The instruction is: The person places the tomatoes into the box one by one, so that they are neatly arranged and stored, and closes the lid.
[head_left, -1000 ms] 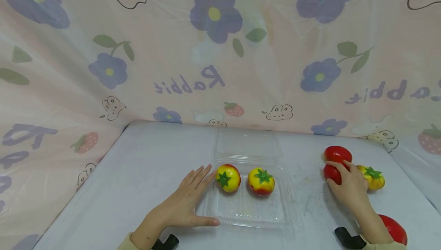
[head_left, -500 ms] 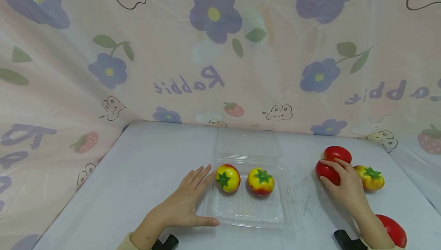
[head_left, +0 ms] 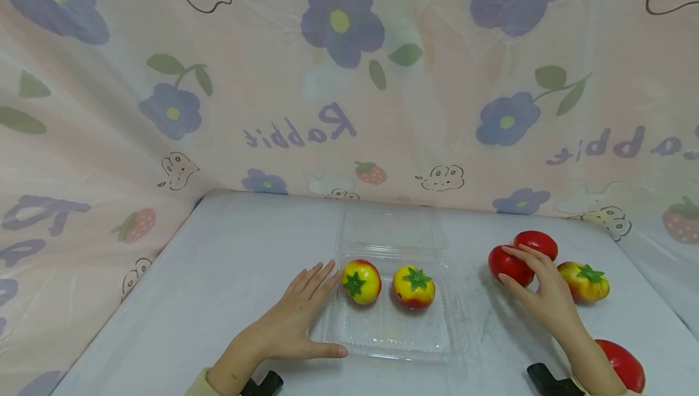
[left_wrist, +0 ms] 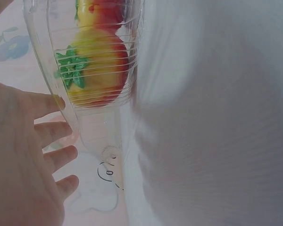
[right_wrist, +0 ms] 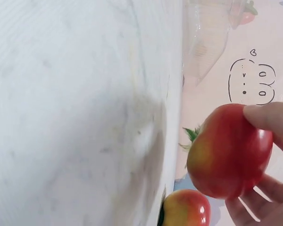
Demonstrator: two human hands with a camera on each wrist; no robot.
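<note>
We have the red fruit (head_left: 508, 264) pinched between thumb and fingers of our right hand (head_left: 548, 296), clear of the table (head_left: 262, 238), leaves facing down; our left hand (head_left: 292, 323) spreads its fingers wide at the clear container (head_left: 401, 357), likely steadying it, two yellow fruits (head_left: 361, 282) inside.

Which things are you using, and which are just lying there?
Seem in use:
clear plastic box, left hand beside it
two round yellow-red fruits inside
round red fruit in the right hand

Seem just lying about:
oval red fruit behind
lumpy yellow-red fruit
half-hidden red fruit at lower right
</note>
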